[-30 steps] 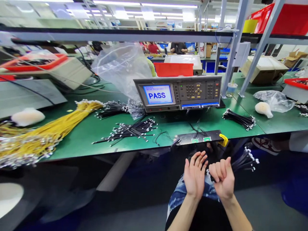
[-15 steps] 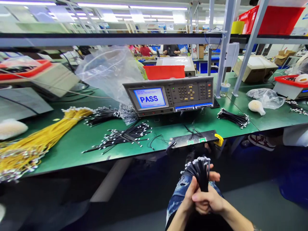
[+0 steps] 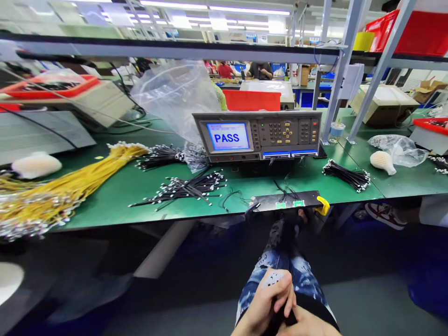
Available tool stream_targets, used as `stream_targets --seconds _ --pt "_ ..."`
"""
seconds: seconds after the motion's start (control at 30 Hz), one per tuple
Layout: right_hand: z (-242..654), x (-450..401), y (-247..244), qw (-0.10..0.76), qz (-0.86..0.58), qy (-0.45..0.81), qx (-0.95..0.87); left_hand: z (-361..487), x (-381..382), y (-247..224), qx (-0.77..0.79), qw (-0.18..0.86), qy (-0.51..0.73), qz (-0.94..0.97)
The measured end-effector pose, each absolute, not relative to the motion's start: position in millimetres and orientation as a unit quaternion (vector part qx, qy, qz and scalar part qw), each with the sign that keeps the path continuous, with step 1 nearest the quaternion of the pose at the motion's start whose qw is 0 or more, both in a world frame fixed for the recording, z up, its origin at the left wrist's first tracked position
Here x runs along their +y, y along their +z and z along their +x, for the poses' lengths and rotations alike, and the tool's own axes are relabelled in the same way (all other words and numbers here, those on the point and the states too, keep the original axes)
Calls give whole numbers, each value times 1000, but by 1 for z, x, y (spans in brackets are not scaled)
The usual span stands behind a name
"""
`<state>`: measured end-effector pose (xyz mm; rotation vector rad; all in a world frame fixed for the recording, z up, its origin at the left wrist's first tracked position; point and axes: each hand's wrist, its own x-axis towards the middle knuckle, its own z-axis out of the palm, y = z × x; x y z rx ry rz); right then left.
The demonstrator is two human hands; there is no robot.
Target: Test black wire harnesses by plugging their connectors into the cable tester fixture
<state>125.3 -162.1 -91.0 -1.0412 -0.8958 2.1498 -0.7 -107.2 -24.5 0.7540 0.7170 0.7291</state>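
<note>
Low in the view, over the lap, my left hand (image 3: pixel 268 298) is wrapped round the white-tipped end of a black cable bundle (image 3: pixel 274 278). My right hand (image 3: pixel 303 322) is closed round the lower part of the same bundle, partly cut off by the bottom edge. Most of the bundle is hidden by my fingers. On the green table (image 3: pixel 238 173), a loose pile of black cables (image 3: pixel 189 189) lies left of the black fixture (image 3: pixel 269 200). Another black bundle (image 3: pixel 346 176) lies to the right. Behind the fixture, a tester (image 3: pixel 257 137) shows PASS.
Yellow cables (image 3: pixel 101 172) spread over the table's left side. A clear plastic bag (image 3: pixel 171 93) stands left of the tester. A yellow clamp (image 3: pixel 322 206) sits at the table edge. Metal posts (image 3: pixel 341 79) rise at the right. People (image 3: pixel 261 71) are in the background.
My hands have moved down and closer to my body with the bundle. My left hand has shifted up over its white tips. The view has turned slightly left.
</note>
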Motion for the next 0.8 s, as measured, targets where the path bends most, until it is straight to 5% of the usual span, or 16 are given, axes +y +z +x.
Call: stream_targets --seconds 0.27,0.57,0.8 --pt "113 -156 -120 364 -583 612 -391 8 -92 -14 424 721 384 390" --pt "146 -146 -95 328 -386 811 -293 -18 -63 23 359 708 308 524" --pt "153 -139 -92 335 -306 827 -332 -44 -56 126 351 469 501 637"
